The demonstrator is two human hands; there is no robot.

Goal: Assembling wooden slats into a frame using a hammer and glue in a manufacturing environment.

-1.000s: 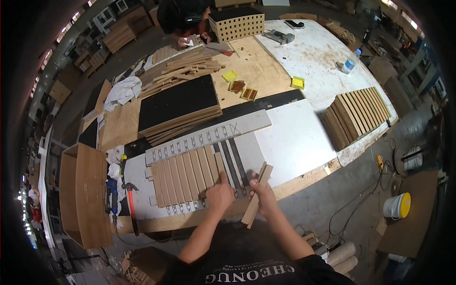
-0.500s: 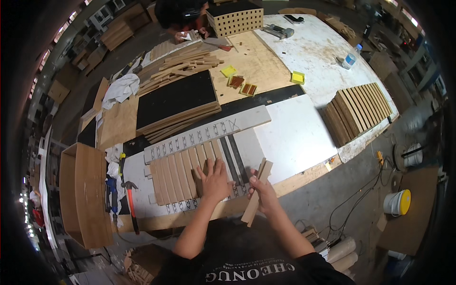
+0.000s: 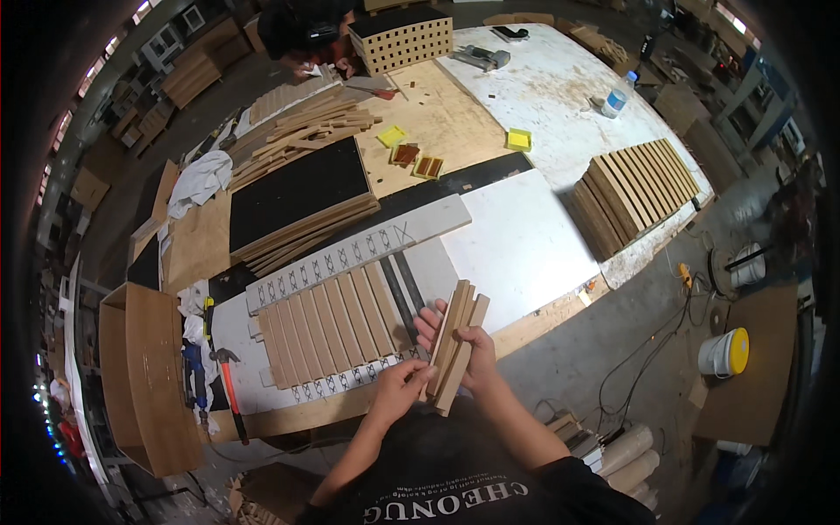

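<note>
A small bundle of wooden strips [image 3: 457, 350] is held upright-slanting in front of my body, above the table's near edge. My right hand [image 3: 477, 357] clasps it from the right, thumb across the front and fingers behind. Near the bundle's lower end, my left hand [image 3: 402, 390] pinches one strip between thumb and fingers. To the left lies a row of wooden slats [image 3: 319, 322], side by side on a pale board. Two black strips [image 3: 402, 293] run beside the row's right end. Behind it sits a grey board [image 3: 367, 252] with crossed pen marks.
An orange-handled hammer [image 3: 229, 383] and an open cardboard box [image 3: 157, 376] are at left. Black-topped panels [image 3: 302, 197] are stacked behind the row. Slatted wooden pieces [image 3: 634, 197] stand at right, near a water bottle [image 3: 619, 96]. Another person [image 3: 306, 35] works at the far side.
My left hand has left the slat row and come to the bundle's lower end. My right hand has opened its fingers around more strips. The whole view has shifted slightly.
</note>
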